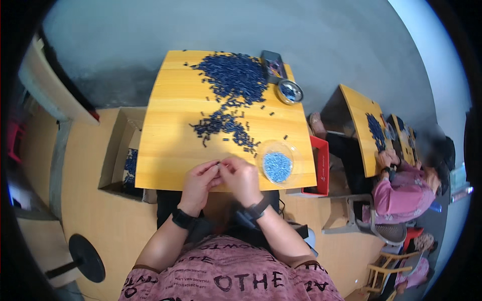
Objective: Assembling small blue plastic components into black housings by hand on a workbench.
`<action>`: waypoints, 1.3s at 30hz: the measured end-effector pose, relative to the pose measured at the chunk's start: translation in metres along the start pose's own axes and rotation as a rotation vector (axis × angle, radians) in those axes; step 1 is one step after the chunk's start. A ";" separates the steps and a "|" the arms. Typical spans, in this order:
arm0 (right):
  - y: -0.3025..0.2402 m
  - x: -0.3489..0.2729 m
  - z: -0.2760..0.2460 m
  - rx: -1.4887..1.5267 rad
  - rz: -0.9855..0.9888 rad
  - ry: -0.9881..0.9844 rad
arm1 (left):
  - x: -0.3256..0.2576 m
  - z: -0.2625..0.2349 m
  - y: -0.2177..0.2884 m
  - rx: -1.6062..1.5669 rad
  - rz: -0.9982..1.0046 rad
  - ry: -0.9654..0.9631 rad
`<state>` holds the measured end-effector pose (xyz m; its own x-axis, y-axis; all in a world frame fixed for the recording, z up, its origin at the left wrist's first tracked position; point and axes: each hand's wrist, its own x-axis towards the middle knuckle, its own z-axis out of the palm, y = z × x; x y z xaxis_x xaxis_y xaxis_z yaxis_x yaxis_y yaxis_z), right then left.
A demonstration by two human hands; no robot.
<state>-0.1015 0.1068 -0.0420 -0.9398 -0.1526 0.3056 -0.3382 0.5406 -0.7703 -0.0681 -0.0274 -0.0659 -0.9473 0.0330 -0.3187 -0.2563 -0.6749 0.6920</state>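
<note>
While the left hand [199, 181] is pinching a dark piece [218, 163], the right hand [242, 179], grip too blurred to judge, is seemingly working it, needing steadiness.

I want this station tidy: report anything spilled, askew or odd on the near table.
Several dark pieces lie apart from the dark pile, one just beyond the clear bowl, so they look strayed. Nothing else stands out; the blue bits sit inside the bowl.
</note>
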 end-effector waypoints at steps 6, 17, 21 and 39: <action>-0.005 -0.023 -0.031 -0.007 -0.039 -0.030 | -0.003 0.003 -0.016 0.105 0.003 -0.005; 0.060 0.023 -0.114 -0.338 -0.010 -0.049 | 0.033 0.021 -0.011 0.210 -0.002 0.042; 0.067 0.029 -0.107 -0.385 0.026 -0.140 | 0.067 0.025 -0.005 0.256 0.134 0.021; 0.070 0.036 -0.101 -0.401 0.005 -0.119 | 0.010 0.048 -0.018 0.105 -0.154 -0.085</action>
<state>-0.1540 0.2229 -0.0288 -0.9483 -0.2312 0.2173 -0.3105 0.8170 -0.4858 -0.0823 0.0203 -0.0507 -0.9068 0.1951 -0.3736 -0.4142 -0.5768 0.7041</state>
